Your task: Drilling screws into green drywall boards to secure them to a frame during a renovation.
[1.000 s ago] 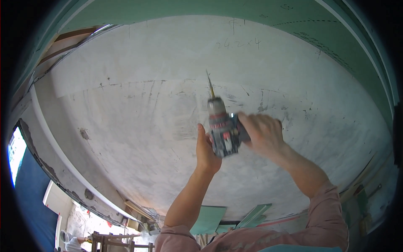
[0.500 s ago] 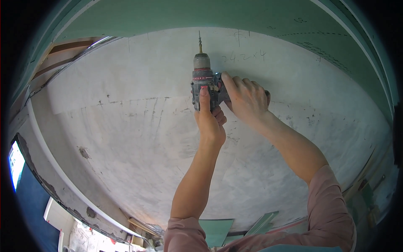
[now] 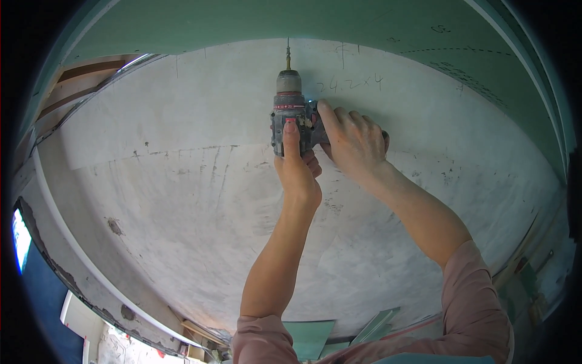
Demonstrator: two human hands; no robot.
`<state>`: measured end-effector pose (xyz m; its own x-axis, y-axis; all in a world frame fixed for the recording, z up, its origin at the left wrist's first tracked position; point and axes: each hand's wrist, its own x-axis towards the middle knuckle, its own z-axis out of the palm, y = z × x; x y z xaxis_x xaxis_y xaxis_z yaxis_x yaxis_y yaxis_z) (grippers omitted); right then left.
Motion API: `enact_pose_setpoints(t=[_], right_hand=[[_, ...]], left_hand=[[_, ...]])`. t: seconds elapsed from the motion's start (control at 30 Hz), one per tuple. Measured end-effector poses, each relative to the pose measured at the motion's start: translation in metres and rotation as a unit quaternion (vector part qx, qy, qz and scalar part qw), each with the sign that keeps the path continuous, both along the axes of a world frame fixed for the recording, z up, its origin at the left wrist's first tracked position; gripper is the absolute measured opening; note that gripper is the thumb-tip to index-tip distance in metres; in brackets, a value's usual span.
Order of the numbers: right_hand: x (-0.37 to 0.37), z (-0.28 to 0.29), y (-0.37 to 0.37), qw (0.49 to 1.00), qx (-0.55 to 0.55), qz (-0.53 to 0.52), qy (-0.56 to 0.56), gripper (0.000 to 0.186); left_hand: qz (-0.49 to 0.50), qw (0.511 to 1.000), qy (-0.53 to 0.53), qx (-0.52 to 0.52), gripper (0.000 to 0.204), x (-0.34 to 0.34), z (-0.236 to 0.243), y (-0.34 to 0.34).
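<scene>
A grey cordless drill (image 3: pixel 291 115) with red trim points up and away, its thin bit (image 3: pixel 288 53) reaching the seam where the pale plaster surface (image 3: pixel 182 200) meets a green board (image 3: pixel 242 30). My left hand (image 3: pixel 297 167) presses against the back of the drill body, thumb laid along it. My right hand (image 3: pixel 351 142) is wrapped around the drill's handle from the right. Both forearms rise from the lower edge in pink sleeves.
The plaster surface is scuffed, with a faint horizontal line across it and pencil marks near the bit. A second green board (image 3: pixel 521 79) runs along the right. Green panels (image 3: pixel 312 337) lean below. A bright opening (image 3: pixel 21 239) shows at far left.
Both hands have lifted the drill upward and slightly left, from the middle of the plaster surface to its top seam. The bit now reaches the edge of the green board.
</scene>
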<state>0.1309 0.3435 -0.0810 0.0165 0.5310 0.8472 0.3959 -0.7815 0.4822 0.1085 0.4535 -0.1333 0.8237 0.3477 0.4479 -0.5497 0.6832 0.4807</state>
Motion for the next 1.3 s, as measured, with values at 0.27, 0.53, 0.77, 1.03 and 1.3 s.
enact_pose_setpoints(t=[0.27, 0.53, 0.77, 1.03, 1.3], right_hand=[[0.0, -0.001, -0.002, 1.0, 0.004, 0.002, -0.002, 0.04], [-0.003, 0.007, -0.001, 0.999, 0.0, -0.008, 0.039, 0.028], [-0.001, 0.015, 0.003, 0.999, 0.0, -0.019, 0.044, 0.028], [-0.006, 0.022, 0.005, 0.999, 0.001, -0.039, 0.012, 0.037], [-0.019, 0.015, -0.003, 0.993, -0.002, -0.08, 0.088, 0.069]], left_hand=[[0.004, 1.0, -0.02, 0.015, 0.042, 0.0, -0.002, -0.001], [0.041, 0.998, 0.038, 0.023, 0.047, -0.004, 0.007, -0.005], [0.041, 0.998, 0.034, 0.033, 0.049, -0.004, 0.018, 0.001], [0.031, 0.999, 0.027, 0.035, 0.051, -0.003, 0.024, 0.005], [-0.05, 0.999, -0.019, 0.008, 0.05, 0.004, -0.03, 0.022]])
